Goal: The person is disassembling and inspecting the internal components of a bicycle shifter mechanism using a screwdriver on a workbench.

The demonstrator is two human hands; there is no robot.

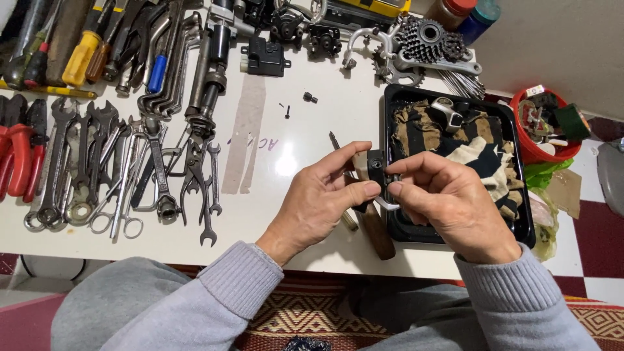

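Note:
My left hand (322,198) and my right hand (448,201) meet above the front edge of a white table (286,149). Together they pinch a small black part (377,167) with a thin pale metal piece (389,205) curving below it. The fingertips of both hands touch the part, left thumb and forefinger on its left side, right fingers on its right. Just behind the hands lies a black tray (507,123) holding dirty rags and a silver metal piece (447,112).
Many wrenches and pliers (117,169) cover the table's left half, screwdrivers (84,49) at the back left. A bicycle sprocket cluster (426,39) and black parts lie at the back. A wooden-handled tool (378,234) lies under my hands. A red bucket (543,127) stands right.

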